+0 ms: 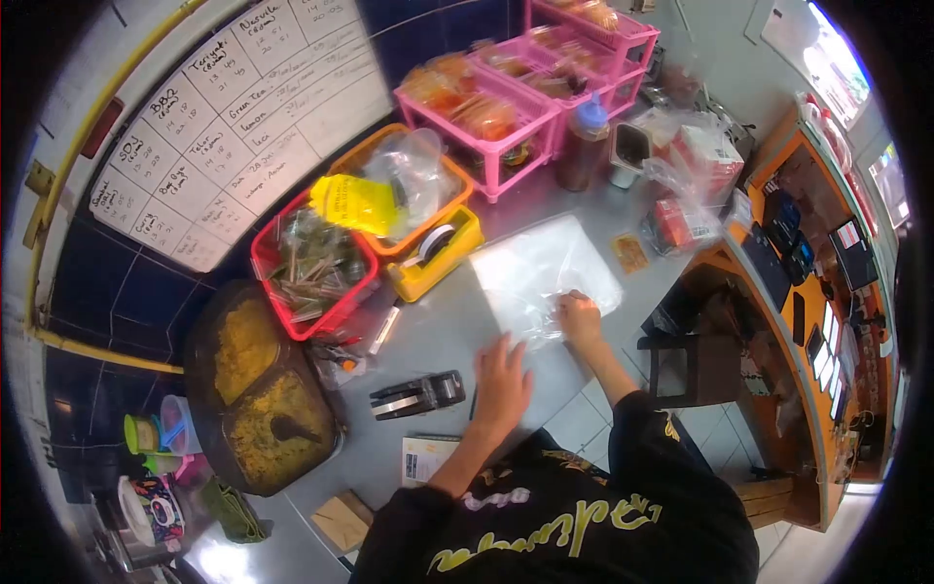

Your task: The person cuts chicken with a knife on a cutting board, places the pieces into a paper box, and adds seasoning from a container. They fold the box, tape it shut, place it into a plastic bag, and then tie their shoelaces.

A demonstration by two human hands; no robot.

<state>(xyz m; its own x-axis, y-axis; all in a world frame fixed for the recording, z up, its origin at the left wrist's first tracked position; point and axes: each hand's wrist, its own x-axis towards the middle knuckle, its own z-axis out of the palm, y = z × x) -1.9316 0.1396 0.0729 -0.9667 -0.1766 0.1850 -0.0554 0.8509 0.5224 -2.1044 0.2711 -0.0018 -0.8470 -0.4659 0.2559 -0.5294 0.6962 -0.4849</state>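
A stack of clear plastic bags (545, 268), white and glossy, lies flat on the metal table. My right hand (581, 319) is over its near right part, fingers curled together and pinching the plastic. At the near edge of the stack is my left hand (503, 384), its fingers stretched out and apart, the tips touching or almost touching the plastic. A black tape dispenser (418, 394) sits to the left of my left hand. A small orange-brown packet (629, 254) lies just right of the stack.
Left of the stack stand a yellow tray (443, 277), an orange basket (467, 190) and a red basket (268, 282) of packets. Pink racks (496, 165), a blue-capped bottle (589, 127) and bagged boxes (686, 224) stand behind. A dark divided pan (326, 414) of yellow crumbs is far left.
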